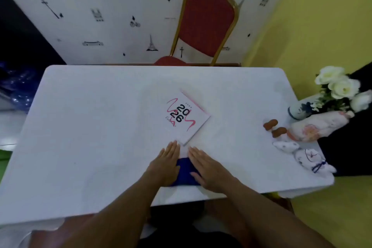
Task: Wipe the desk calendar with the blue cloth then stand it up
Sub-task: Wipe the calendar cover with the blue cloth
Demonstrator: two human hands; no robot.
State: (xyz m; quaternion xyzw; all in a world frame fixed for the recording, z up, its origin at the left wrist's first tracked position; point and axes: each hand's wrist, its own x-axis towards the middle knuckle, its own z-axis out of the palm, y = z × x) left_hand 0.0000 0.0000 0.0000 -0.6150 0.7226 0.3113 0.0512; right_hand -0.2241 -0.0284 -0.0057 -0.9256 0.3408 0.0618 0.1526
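White-covered table [90, 127], with one red chair [205, 24] at its far side against patterned wallpaper. On the table: one desk calendar [186, 118], lying flat at centre, cover marked 2026. One blue cloth [186, 171] near the front edge, just short of the calendar's near corner. Two hands pressed flat and spread on the cloth, gripping nothing: left hand [166, 165], right hand [209, 169]. Far right: one vase of white flowers [338, 86] and three stuffed toys [310, 157].
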